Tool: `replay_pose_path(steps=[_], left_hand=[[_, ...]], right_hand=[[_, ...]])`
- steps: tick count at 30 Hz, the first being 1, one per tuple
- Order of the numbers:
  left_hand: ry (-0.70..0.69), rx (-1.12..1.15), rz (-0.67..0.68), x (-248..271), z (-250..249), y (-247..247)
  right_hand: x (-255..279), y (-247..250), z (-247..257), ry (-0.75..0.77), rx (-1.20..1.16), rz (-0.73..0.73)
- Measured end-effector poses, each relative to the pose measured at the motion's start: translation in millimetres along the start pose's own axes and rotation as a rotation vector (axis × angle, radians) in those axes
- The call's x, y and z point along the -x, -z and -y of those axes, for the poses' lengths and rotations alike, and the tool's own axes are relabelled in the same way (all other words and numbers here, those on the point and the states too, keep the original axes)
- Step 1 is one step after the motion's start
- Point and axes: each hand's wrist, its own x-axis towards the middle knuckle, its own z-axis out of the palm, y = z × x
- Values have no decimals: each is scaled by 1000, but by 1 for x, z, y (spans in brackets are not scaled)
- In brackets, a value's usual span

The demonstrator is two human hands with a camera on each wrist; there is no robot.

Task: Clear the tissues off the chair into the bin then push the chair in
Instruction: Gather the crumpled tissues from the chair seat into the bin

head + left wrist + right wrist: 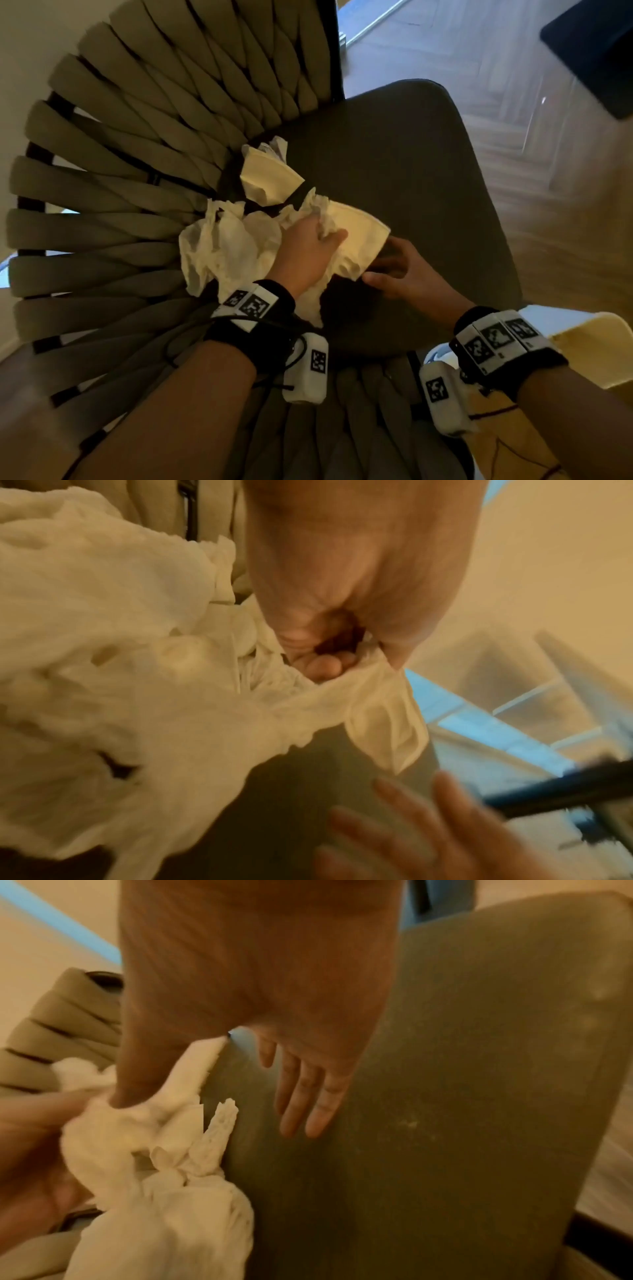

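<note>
Hands: left hand (310, 251) grips a bunch of crumpled white tissues (233, 246), fingers curled into the paper; right hand (402, 270) flat and relaxed on the seat, fingers straight, holding nothing, thumb just touching the tissue edge.

Nearer hand: the left is already in the pile; the right sits just beside its near-right end.

Pile position: on the dark grey padded seat (411, 178) of the chair, at the seat's left side, against the olive woven-strap backrest (113, 192).

Long axis: runs from the near-left bunch away toward the backrest corner, where a flatter cream folded tissue (269, 180) lies beyond the left hand's knuckles, untouched.

Look of tissues: thin, creased, partly torn; several sheets bunched together, one smoother sheet spread to the right under the left fingers (334, 236). Soft stuff, likely to shed stray pieces when lifted.

Bin: possibly the pale object at near right, cannot tell.

Beyond: wooden herringbone floor (513, 102).
</note>
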Motion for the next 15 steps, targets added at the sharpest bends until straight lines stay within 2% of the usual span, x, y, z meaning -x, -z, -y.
replay_pose_path(steps=[3, 7, 11, 15], left_hand=[[20, 346, -152, 0, -14, 20], [80, 729, -200, 0, -23, 30], [98, 893, -203, -1, -28, 35], [67, 912, -213, -1, -30, 41]], right_hand=[[-4, -13, 12, -31, -58, 108], [-15, -32, 42, -7, -110, 261], [-19, -47, 63, -7, -32, 355], [-18, -61, 69, -13, -42, 333]])
